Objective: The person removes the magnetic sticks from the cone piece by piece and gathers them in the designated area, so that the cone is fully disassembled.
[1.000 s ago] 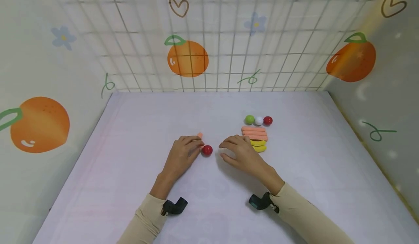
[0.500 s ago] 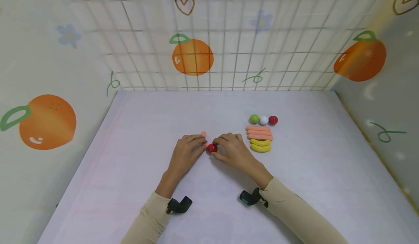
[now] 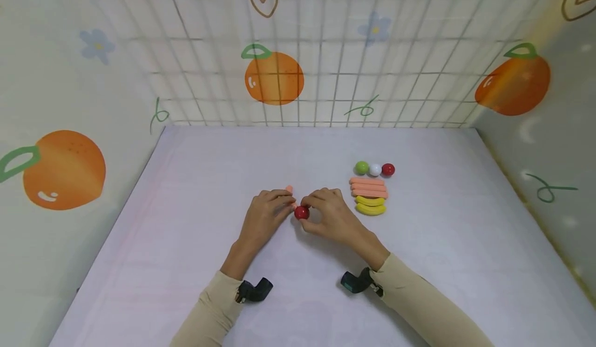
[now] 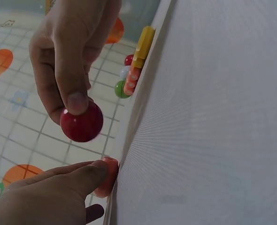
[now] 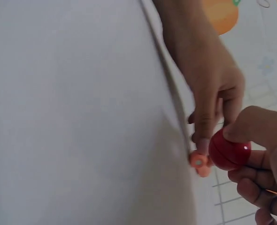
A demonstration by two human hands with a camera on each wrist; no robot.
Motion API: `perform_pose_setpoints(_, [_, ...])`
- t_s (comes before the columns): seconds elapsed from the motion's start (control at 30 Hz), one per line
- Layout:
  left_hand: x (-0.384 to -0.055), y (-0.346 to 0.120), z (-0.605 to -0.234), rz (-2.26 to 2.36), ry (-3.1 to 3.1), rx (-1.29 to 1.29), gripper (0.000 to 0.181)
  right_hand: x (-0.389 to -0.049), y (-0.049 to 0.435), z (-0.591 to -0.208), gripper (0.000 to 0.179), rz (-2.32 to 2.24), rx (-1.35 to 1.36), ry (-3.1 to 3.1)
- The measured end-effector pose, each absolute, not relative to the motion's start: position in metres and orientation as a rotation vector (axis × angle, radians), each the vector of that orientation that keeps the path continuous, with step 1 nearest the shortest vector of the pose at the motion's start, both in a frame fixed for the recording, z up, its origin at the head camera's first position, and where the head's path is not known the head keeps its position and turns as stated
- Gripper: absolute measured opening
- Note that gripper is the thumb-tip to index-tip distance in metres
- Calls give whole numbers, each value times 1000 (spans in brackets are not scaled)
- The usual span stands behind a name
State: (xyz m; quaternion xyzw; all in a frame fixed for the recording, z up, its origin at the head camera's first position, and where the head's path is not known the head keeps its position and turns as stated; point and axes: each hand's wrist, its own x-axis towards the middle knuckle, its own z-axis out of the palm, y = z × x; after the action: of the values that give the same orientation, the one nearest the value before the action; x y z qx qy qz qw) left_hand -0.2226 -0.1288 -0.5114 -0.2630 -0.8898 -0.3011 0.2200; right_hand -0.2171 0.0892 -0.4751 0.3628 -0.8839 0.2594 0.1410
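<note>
My right hand (image 3: 332, 215) pinches a shiny red ball (image 3: 301, 212) between thumb and fingers. In the left wrist view this ball (image 4: 81, 123) is apart from the table surface, and the right wrist view shows a dark seam line on it. Close by on the left, my left hand (image 3: 264, 216) holds salmon-pink sticks (image 3: 289, 188) against the table with thumb and fingertips. One stick end (image 5: 199, 161) shows a pale round centre. Most of the sticks' length is hidden behind the left fingers.
Right of the hands, a row of green (image 3: 361, 167), white (image 3: 374, 169) and red (image 3: 388, 169) balls lies behind several salmon-pink sticks (image 3: 369, 187). Two yellow bananas (image 3: 370, 209) lie in front of them. A curtained grid wall (image 3: 321, 88) borders the white table (image 3: 209, 166).
My right hand has moved left, away from the bananas, and taken hold of the red ball. The left hand has stayed at the pink sticks.
</note>
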Motion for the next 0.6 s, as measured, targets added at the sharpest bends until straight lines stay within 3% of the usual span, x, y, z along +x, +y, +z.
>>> perform_pose_setpoints(0.6, [-222, -129, -515, -874, -2451, -718, 23, -235, 168, -432, 29, 844, 772, -2556])
